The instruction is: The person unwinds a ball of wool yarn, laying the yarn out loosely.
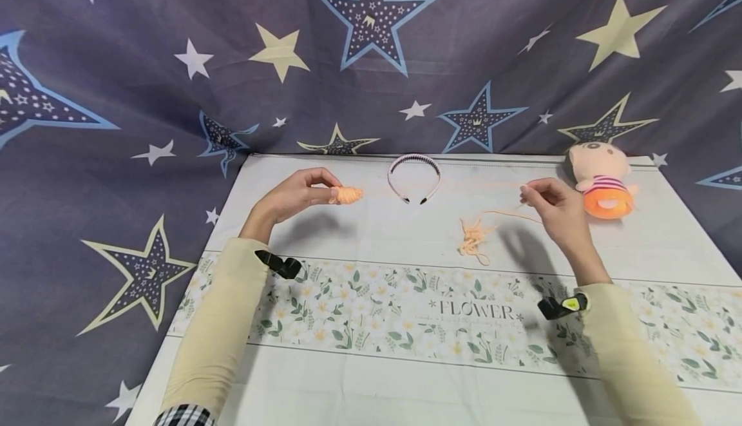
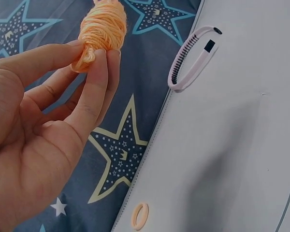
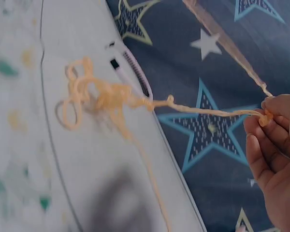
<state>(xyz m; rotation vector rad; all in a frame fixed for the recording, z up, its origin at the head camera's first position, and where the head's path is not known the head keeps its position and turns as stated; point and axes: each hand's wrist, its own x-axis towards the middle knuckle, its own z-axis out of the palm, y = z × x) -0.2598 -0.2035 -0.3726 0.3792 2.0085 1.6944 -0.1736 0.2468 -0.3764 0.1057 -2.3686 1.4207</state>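
My left hand holds a small wound bundle of peach-orange yarn by its end, above the far left of the table. In the left wrist view, thumb and fingertips pinch the tail of that yarn bundle. Over on the right, my right hand pinches a strand of the same yarn between thumb and fingertips. A faint, blurred line of yarn stretches between both hands. From the right hand another strand runs to a loose yarn tangle, which shows looped and knotted in the right wrist view.
A pale pink headband lies at the table's back edge. Beside my right hand is a plush doll in orange and stripes. A small peach ring lies near the table edge. Star-printed cloth hangs behind the white table.
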